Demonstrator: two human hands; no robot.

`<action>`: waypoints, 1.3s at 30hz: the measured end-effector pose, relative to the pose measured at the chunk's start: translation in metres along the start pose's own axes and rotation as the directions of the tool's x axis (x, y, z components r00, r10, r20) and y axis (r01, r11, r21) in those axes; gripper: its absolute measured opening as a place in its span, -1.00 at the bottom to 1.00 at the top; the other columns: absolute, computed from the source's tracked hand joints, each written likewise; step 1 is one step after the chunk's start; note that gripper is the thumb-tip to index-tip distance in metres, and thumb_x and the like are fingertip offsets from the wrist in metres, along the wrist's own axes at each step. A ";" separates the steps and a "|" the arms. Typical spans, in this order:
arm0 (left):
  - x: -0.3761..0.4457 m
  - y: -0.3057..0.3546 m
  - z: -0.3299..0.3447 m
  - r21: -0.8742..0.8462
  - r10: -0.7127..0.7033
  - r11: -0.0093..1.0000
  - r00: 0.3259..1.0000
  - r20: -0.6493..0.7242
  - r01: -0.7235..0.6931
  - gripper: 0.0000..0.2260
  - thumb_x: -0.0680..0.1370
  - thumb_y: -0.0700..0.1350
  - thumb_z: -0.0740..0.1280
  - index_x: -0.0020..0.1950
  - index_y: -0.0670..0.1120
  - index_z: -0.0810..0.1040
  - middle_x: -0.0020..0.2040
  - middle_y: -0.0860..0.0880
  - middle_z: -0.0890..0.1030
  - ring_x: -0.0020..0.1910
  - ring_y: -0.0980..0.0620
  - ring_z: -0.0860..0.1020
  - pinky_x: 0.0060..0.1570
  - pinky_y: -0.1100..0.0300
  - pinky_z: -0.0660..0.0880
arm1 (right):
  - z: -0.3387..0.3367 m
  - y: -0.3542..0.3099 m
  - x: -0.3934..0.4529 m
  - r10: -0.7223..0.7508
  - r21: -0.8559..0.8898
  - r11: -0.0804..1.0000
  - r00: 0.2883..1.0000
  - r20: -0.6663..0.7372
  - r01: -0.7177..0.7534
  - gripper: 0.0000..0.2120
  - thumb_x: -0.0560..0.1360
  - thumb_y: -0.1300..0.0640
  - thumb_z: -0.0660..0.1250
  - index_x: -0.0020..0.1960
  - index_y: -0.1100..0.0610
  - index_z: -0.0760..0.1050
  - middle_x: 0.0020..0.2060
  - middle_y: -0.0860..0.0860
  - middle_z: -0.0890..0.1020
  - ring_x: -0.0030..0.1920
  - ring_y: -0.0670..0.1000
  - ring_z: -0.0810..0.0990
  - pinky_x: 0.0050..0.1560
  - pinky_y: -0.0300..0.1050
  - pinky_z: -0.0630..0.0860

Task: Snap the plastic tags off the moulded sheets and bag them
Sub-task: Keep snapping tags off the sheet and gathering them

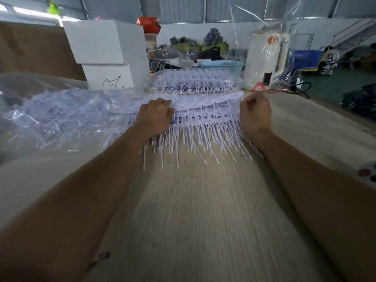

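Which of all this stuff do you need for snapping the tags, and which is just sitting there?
For the job:
moulded sheets, gripped by the left hand and right hand
stack of sheets behind
clear bag of tags

Just lying about:
white boxes
white kettle
blue basket
red carton

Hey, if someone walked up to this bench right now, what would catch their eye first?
Probably the moulded sheet of white tags held up mid-table, gripped by the left hand and right hand, its thin stems fanning down. Next, the clear bag of loose tags on the left, and more sheets stacked behind.
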State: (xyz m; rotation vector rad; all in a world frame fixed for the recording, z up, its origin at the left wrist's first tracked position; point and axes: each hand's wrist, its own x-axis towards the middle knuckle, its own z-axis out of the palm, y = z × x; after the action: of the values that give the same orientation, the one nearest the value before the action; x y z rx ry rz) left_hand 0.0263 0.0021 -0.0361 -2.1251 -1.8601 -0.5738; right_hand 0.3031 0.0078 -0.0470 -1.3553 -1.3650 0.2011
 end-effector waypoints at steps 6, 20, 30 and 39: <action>-0.001 0.005 -0.002 -0.132 0.062 0.989 0.997 -0.050 -0.068 -0.74 0.68 -0.11 0.20 0.30 -0.15 0.57 0.32 -0.18 0.50 0.32 -0.22 0.44 0.26 -0.13 0.43 | -0.003 -0.014 -0.012 -0.270 -0.001 0.963 0.957 -0.105 0.271 -0.94 0.65 0.15 0.18 0.10 0.12 0.39 -0.10 0.03 0.57 -0.14 0.02 0.55 -0.14 -0.05 0.42; 0.015 0.017 -0.056 -0.514 -0.042 0.854 0.973 -0.228 -0.084 -0.91 0.56 -0.08 0.37 -0.10 0.10 0.59 -0.17 0.08 0.61 -0.13 0.04 0.55 0.03 0.11 0.51 | -0.006 -0.003 -0.004 -0.152 0.127 0.975 0.962 -0.227 0.184 -0.79 0.65 0.09 0.14 0.25 0.11 0.39 -0.28 -0.10 0.54 -0.34 -0.11 0.48 -0.26 -0.13 0.29; 0.012 0.024 -0.067 -0.499 -0.018 0.862 0.977 -0.214 -0.094 -0.82 0.55 -0.23 0.35 -0.05 0.06 0.63 -0.07 0.06 0.65 -0.03 0.03 0.59 0.17 0.03 0.55 | -0.007 -0.012 -0.006 -0.185 0.151 0.960 0.942 -0.280 0.234 -0.74 0.64 -0.02 0.15 0.19 0.09 0.48 -0.39 -0.15 0.52 -0.36 -0.05 0.49 -0.28 0.04 0.48; 0.008 0.102 -0.073 -0.532 0.241 0.810 0.967 -0.080 -0.246 -0.81 0.68 -0.02 0.25 0.22 -0.05 0.55 0.01 -0.13 0.66 -0.02 -0.14 0.62 0.04 -0.07 0.57 | -0.002 -0.031 -0.020 -0.424 0.064 0.893 0.881 -0.209 0.445 -0.86 0.67 -0.03 -0.03 0.17 -0.05 0.24 -0.23 -0.06 0.61 -0.33 0.06 0.56 -0.30 -0.02 0.44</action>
State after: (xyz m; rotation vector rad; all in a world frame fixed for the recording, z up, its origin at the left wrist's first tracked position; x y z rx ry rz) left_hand 0.1188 -0.0379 0.0389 -2.6451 -1.4941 -1.1514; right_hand 0.2805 -0.0184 -0.0337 -0.9184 -1.4355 -0.1524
